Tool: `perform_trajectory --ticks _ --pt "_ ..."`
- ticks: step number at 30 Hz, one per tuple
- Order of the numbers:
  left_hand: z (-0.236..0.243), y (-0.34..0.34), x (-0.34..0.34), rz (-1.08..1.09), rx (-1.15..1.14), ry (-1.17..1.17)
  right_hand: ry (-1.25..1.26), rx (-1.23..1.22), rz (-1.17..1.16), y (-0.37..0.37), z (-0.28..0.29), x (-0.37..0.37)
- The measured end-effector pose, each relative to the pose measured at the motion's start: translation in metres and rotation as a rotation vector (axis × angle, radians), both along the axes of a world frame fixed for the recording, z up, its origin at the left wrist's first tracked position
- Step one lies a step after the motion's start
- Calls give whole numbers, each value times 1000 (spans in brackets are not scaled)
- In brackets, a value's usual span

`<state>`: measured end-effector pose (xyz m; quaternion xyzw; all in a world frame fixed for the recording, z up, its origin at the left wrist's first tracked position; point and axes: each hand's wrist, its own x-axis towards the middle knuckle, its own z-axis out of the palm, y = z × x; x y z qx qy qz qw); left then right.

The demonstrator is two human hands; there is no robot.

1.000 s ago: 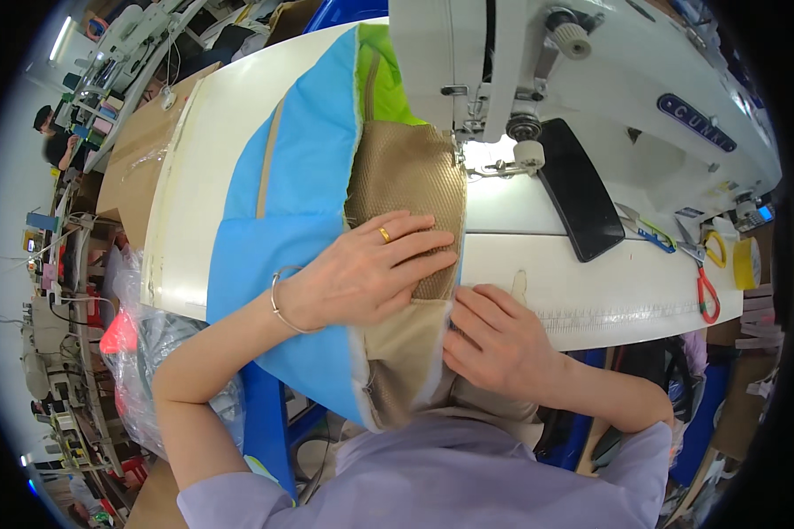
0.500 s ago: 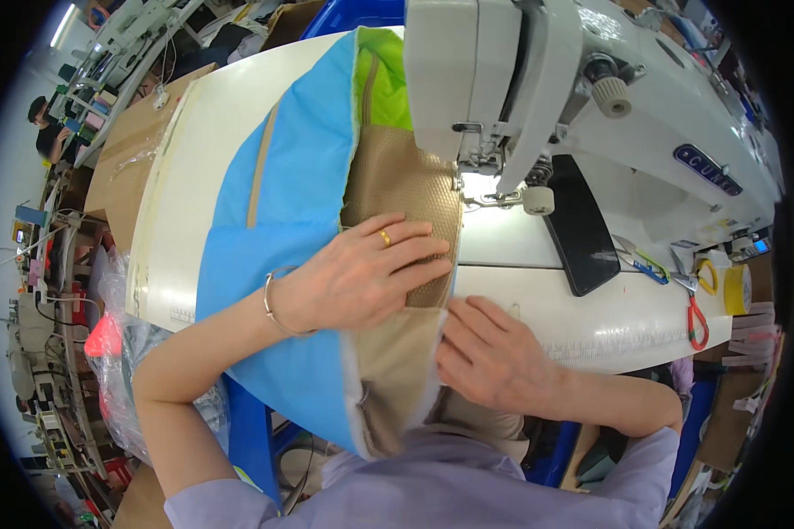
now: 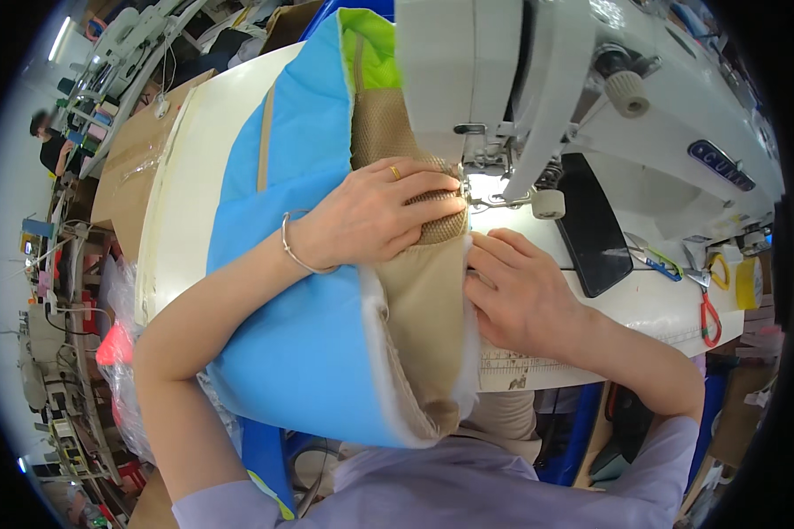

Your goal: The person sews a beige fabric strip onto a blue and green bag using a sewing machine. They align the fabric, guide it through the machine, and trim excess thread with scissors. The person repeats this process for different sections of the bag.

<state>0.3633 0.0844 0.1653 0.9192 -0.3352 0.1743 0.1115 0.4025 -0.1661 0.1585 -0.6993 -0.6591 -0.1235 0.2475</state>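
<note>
A blue fabric piece (image 3: pixel 300 366) with a lime-green part at its far end and a tan zipper strip drapes over the table. Tan mesh (image 3: pixel 379 123) and plain tan cloth (image 3: pixel 423 300) run along its right side, with white fuzzy padding at the near edge. My left hand (image 3: pixel 379 212), ringed, lies flat across the mesh, fingertips close to the needle area of the white sewing machine (image 3: pixel 468 79). My right hand (image 3: pixel 525 286) pinches the right edge of the cloth, thumb hidden beneath. The machine's lamp lights the stitching spot.
A black phone-like slab (image 3: pixel 591 229) lies right of the needle. Beyond it are small snips (image 3: pixel 662 264), red-handled scissors (image 3: pixel 710 319) and a yellow tape roll (image 3: pixel 748 284). Cardboard (image 3: pixel 132 176) borders the white table (image 3: pixel 194 141) at left. A person (image 3: pixel 53 145) is far left.
Both hands and the fabric have moved away from me, toward the needle. My left fingertips are now beside the presser foot. More of the plain tan cloth shows.
</note>
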Motion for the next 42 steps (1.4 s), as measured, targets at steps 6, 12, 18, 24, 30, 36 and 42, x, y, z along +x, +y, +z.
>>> perform_trajectory --ticks 6,12,18,24,30,36,42 --pt "15 0 8 22 57 97 24 110 -38 0 -7 4" --pt "16 11 -4 114 144 268 21 125 -55 -1 -25 -1" --pt "21 -6 10 106 95 297 -47 59 -98 -7 -31 -2" --pt "54 -42 -4 255 72 391 -140 58 -35 -15 -26 -1" --pt "51 -66 -54 477 -152 400 -197 113 187 -24 -18 -19" --pt "35 -69 -65 446 -161 290 -194 210 196 -19 -23 -18" --pt "24 -59 -63 377 -88 219 -181 179 216 -21 -19 -16"
